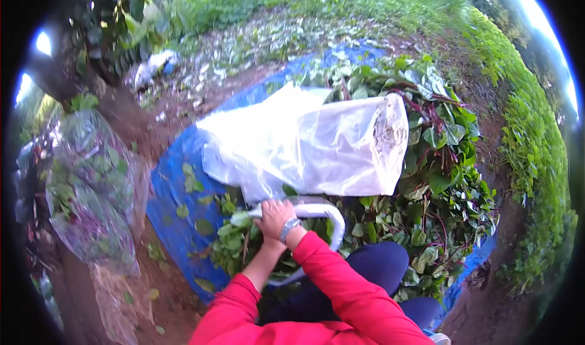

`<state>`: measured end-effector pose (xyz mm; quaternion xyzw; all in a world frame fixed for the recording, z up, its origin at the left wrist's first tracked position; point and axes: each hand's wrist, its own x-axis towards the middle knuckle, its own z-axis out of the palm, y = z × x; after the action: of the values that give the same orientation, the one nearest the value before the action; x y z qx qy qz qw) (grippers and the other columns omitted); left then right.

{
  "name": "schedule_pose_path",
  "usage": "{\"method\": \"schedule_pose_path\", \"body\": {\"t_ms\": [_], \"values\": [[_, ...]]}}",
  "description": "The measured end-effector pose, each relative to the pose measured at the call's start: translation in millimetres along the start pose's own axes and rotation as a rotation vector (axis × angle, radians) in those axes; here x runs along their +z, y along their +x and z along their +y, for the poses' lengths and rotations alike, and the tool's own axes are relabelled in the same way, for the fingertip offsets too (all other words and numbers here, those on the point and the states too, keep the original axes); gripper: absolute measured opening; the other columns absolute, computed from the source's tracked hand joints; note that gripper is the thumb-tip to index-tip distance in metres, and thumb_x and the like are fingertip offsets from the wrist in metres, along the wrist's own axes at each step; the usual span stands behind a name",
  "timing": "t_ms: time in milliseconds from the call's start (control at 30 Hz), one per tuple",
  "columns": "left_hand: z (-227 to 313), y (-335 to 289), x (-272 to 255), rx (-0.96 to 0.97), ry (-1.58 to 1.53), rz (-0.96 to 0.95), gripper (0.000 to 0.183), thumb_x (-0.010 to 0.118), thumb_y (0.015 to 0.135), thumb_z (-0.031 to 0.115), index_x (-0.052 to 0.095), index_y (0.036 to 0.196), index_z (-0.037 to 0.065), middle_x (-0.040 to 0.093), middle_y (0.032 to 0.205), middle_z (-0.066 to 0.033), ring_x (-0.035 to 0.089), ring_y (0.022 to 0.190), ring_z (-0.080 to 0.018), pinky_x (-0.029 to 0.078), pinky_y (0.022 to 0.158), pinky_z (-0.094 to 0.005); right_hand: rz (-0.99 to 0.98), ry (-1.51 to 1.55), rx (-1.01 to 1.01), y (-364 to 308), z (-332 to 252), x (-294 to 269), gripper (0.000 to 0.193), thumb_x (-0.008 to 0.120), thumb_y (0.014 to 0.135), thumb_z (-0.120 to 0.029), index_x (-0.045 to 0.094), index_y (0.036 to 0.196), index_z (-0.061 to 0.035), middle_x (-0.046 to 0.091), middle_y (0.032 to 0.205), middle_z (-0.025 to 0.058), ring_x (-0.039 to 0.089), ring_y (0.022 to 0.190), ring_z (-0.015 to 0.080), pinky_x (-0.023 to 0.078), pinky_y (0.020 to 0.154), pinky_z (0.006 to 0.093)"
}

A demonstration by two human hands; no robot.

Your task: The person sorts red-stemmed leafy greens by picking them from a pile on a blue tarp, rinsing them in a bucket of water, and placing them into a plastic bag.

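Note:
My right hand [277, 214], with a watch on its wrist, is closed on the rolled rim of a white plastic bag [323, 211] just above my lap. My left hand [265, 234] goes in under the right one and is mostly hidden, so its grip does not show. The bag's rim curves around a bunch of green leaves [234, 238]. A large translucent white plastic bag [304, 144] lies just beyond my hands, its open end to the right. Both sleeves are red.
A blue tarp [173, 205] on bare soil carries a big pile of leafy vines with purple stems [445, 180]. A clear bag stuffed with leaves [91, 186] stands at the left. Grass and low plants border the far and right sides.

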<state>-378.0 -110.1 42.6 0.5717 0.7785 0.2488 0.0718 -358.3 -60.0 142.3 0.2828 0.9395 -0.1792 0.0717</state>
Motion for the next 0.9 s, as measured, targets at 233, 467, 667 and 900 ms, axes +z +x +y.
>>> {"method": "schedule_pose_path", "body": {"t_ms": [233, 467, 667, 900], "values": [[22, -14, -10, -0.061, -0.06, -0.035, 0.047, 0.052, 0.08, 0.034, 0.047, 0.121, 0.01, 0.047, 0.122, -0.0121, 0.044, 0.113, -0.028, 0.032, 0.098, -0.0424, -0.035, -0.016, 0.032, -34, -7, -1, 0.025, 0.052, 0.08, -0.025, 0.057, 0.095, -0.0061, 0.063, 0.087, 0.0179, 0.062, 0.084, 0.0317, 0.049, 0.074, 0.0445], [0, -20, -14, -0.013, -0.111, -0.075, 0.048, 0.054, 0.078, 0.035, 0.049, 0.12, 0.011, 0.047, 0.125, -0.0125, 0.042, 0.117, -0.0265, 0.032, 0.099, -0.0411, -0.139, 0.2, -0.301, -62, 5, -34, 0.014, 0.055, 0.073, -0.02, 0.067, 0.08, -0.0164, 0.063, 0.075, 0.0145, 0.063, 0.071, 0.0332, 0.05, 0.061, 0.0427], [-25, -13, -32, 0.162, -0.159, -0.136, 0.049, 0.056, 0.076, 0.035, 0.051, 0.119, 0.012, 0.046, 0.127, -0.0128, 0.041, 0.119, -0.0253, 0.032, 0.1, -0.0399, 0.43, 0.125, -0.274, -69, -3, -15, 0.023, 0.058, 0.067, -0.011, 0.066, 0.089, -0.0166, 0.056, 0.085, 0.0042, 0.057, 0.074, 0.0248, 0.046, 0.061, 0.0374], [-54, -14, -168, -0.088, -0.507, -0.06, 0.024, 0.061, 0.072, 0.006, 0.063, 0.096, 0.006, 0.061, 0.104, -0.0134, 0.061, 0.088, -0.0218, 0.05, 0.066, -0.0302, 0.177, -0.038, -0.178, -131, -48, 16, 0.062, 0.052, 0.077, -0.019, 0.032, 0.134, -0.0105, 0.03, 0.137, 0.0177, 0.028, 0.128, 0.0333, 0.028, 0.096, 0.0583]]}}
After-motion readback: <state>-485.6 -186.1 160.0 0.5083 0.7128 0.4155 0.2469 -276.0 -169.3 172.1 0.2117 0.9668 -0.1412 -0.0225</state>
